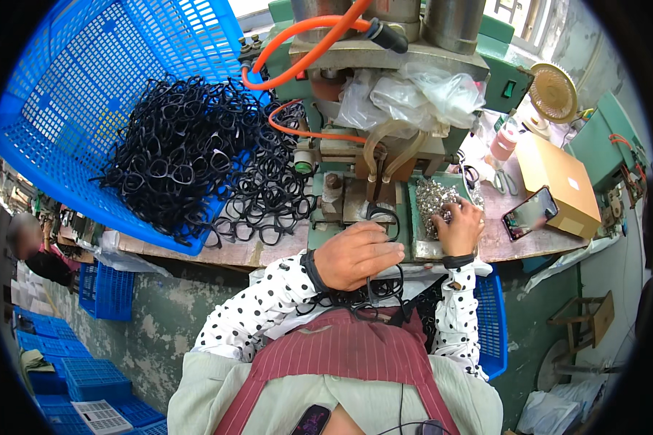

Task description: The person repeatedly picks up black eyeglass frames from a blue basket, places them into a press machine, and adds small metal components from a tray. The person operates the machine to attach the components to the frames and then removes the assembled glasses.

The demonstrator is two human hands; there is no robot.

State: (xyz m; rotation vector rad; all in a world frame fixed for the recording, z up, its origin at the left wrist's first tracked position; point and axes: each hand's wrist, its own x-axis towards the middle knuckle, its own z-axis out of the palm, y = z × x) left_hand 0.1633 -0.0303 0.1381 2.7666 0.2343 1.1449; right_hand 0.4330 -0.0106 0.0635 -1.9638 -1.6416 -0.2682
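Note:
My left hand [357, 255] is closed around a black eyeglass frame [394, 223] in front of the machine. One rim of it sticks out past the fingers, close below the machine's working tip [374, 190]. My right hand [459, 229] dips its bent fingertips into a heap of small silvery metal parts [429, 196] on a green tray to the right of the machine. Thumb and fingers come together there; what lies between them is too small to make out. More black frames [384, 288] rest at my lap, just below the left hand.
A blue basket [58, 119] tipped at the left spills black frames [268, 196] onto the table. The green press [392, 54] with orange hoses stands ahead. Rightward are a phone [530, 214], a cardboard box [559, 181], scissors [503, 181] and a fan [553, 92]. Another person [47, 264] is far left.

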